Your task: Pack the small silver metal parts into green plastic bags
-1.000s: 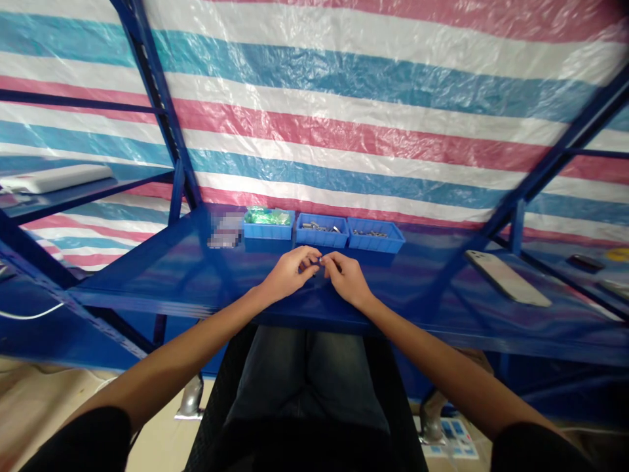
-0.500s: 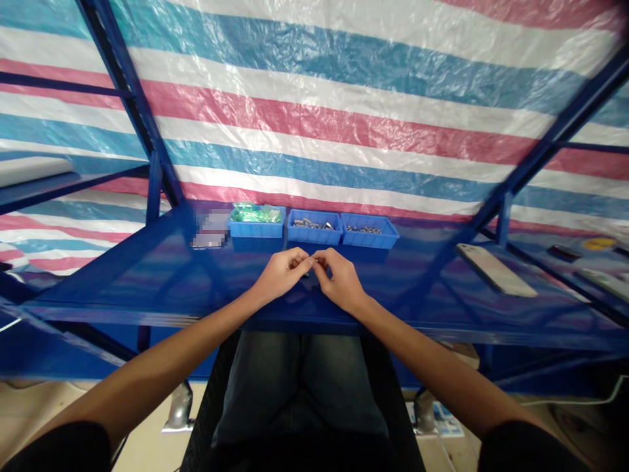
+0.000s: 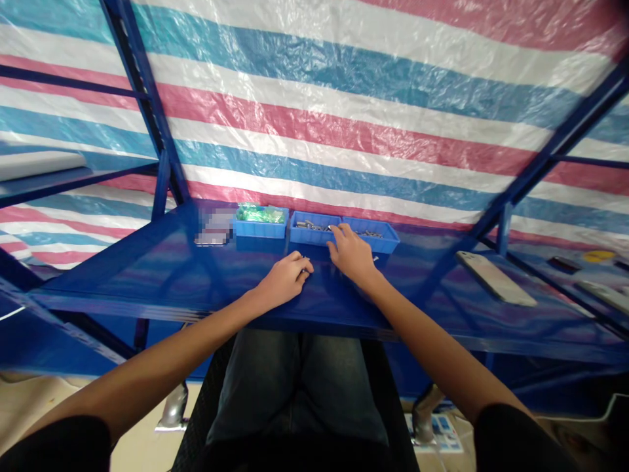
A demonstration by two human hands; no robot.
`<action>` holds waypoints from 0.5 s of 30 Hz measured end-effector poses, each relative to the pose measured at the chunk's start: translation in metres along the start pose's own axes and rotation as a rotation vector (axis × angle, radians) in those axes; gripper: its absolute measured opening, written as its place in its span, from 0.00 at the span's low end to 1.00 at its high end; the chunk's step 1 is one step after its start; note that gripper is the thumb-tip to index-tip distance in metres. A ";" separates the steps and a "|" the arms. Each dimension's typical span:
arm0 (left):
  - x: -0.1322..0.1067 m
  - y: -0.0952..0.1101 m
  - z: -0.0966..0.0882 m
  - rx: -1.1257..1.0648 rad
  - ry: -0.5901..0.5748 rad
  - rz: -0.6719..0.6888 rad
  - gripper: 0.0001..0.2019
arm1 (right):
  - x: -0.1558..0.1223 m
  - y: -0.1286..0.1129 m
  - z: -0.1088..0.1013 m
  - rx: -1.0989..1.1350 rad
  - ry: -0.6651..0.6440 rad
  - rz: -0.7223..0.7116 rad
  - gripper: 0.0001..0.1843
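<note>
My left hand [image 3: 284,282] rests low over the blue tabletop, its fingers curled shut around a small metal part [image 3: 304,270] that is mostly hidden. My right hand [image 3: 354,257] reaches over the front rim of the middle blue bin [image 3: 309,236], where its fingertips meet small metal pieces; thumb and forefinger are apart. That bin holds several shiny metal parts. Partly behind the right hand is another blue bin [image 3: 386,245] with small metal pieces. Beside my right wrist, a tiny light-coloured piece [image 3: 376,259] lies on the table.
A third blue bin [image 3: 260,229] holds green and clear plastic packets. Left of it is a blurred-out item [image 3: 215,227]. A pale phone [image 3: 496,278] lies to the right. Blue metal frame posts [image 3: 545,157] flank the table [image 3: 162,275], with a striped sheet [image 3: 344,131] behind.
My hands were together at the fingertips over the table. The right has moved away, forward to the middle bin; the left stays near its place, more curled. The view has shifted slightly.
</note>
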State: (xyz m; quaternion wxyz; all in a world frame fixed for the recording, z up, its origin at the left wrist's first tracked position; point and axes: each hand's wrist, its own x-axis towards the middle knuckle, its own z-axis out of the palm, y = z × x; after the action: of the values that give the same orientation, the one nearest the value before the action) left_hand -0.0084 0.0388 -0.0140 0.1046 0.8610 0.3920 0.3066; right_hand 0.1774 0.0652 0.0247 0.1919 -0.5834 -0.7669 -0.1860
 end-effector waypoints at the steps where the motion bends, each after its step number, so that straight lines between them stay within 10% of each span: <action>1: 0.000 0.000 0.000 0.008 -0.006 -0.001 0.09 | 0.004 -0.008 0.002 0.004 -0.067 0.014 0.18; 15: 0.000 0.002 -0.001 0.029 -0.029 0.000 0.09 | 0.014 -0.016 0.015 0.036 -0.091 0.052 0.11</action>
State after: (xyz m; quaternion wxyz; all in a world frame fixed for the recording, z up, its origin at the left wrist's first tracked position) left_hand -0.0078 0.0380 -0.0126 0.0976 0.8668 0.3948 0.2885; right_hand 0.1569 0.0807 0.0179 0.1722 -0.6073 -0.7628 -0.1404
